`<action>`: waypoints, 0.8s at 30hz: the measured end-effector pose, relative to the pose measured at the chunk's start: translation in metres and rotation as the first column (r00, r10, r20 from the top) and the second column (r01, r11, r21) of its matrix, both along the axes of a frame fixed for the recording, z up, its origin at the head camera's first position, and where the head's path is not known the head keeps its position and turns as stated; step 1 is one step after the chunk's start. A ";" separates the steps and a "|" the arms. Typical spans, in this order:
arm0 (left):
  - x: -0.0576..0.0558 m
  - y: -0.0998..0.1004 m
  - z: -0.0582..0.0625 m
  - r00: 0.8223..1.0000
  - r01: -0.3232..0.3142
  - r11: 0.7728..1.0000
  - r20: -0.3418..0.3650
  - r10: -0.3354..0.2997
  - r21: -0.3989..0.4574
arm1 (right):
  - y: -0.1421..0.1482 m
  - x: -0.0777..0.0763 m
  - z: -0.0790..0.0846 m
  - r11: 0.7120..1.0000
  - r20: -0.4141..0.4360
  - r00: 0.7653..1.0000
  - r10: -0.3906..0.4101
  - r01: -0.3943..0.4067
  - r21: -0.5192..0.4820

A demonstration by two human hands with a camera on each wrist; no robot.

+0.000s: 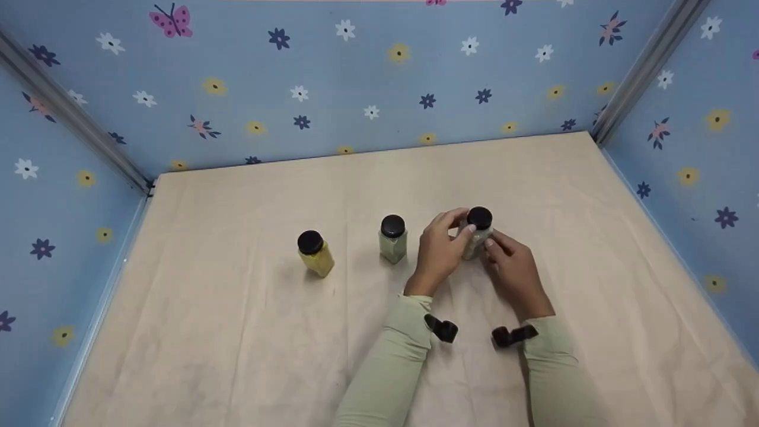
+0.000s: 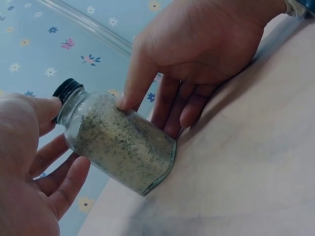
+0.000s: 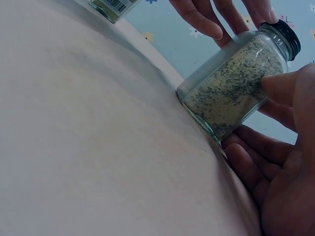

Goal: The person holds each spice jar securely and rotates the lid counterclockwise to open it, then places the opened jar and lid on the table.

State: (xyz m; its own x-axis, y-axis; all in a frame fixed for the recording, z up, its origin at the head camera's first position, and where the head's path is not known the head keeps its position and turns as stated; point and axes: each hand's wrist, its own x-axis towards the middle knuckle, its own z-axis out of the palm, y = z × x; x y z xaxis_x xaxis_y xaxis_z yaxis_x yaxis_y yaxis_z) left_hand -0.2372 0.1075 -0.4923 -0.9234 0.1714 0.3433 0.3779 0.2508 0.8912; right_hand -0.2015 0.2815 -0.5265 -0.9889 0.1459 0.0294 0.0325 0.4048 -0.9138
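A clear glass spice jar (image 1: 474, 248) with a black lid stands toward the right of the cloth, between both hands. Pale, green-flecked seasoning fills most of the jar (image 2: 128, 142) in the left wrist view. My left hand (image 1: 437, 252) holds it near the top, thumb at the lid's edge and fingers round the far side. Lower on the body, my right hand (image 1: 517, 270) pinches the jar (image 3: 231, 88) between thumb and fingers. The jar's base appears to touch the cloth.
A black-lidded jar with greenish contents (image 1: 392, 244) stands left of the hands. Farther left is a jar with yellow contents (image 1: 318, 260). Beige cloth (image 1: 284, 356) covers the table, and blue flowered panels (image 1: 367, 77) enclose its back and sides.
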 end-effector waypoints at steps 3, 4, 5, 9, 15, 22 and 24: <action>0.000 0.000 0.000 1.000 -0.001 1.000 -0.004 0.000 -0.027 | 0.000 0.000 0.001 1.000 -0.003 1.000 -0.001 0.001 0.009; -0.001 0.000 0.001 1.000 0.001 0.999 -0.005 -0.001 -0.036 | 0.000 0.000 0.001 1.000 -0.005 1.000 0.001 -0.001 0.014; -0.001 0.000 0.001 1.000 0.004 0.999 -0.005 -0.004 -0.043 | 0.000 0.000 0.001 1.000 -0.006 1.000 0.002 -0.002 0.019; -0.001 0.000 0.002 1.000 0.012 0.998 0.001 -0.012 -0.056 | 0.001 -0.001 0.001 0.999 -0.012 1.000 0.007 -0.007 0.040; 0.000 0.002 0.001 1.000 0.004 0.997 0.014 -0.003 -0.080 | 0.002 0.000 0.001 1.000 -0.008 1.000 0.012 -0.012 0.023; 0.001 0.001 0.002 1.000 -0.028 0.994 0.009 0.030 -0.105 | 0.003 0.000 -0.001 1.000 -0.006 1.000 0.024 -0.024 0.012; 0.002 0.000 0.002 0.999 -0.029 0.995 0.012 0.030 -0.097 | 0.004 0.000 -0.002 1.000 -0.011 1.000 0.025 -0.025 0.005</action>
State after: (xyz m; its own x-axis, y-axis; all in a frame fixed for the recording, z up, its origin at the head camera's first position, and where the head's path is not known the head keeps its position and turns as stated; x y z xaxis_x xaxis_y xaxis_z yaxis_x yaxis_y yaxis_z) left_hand -0.2356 0.1078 -0.4903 -0.9329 0.1761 0.3140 0.3574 0.3472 0.8670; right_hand -0.2015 0.2851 -0.5281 -0.9918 0.1212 0.0407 0.0127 0.4100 -0.9120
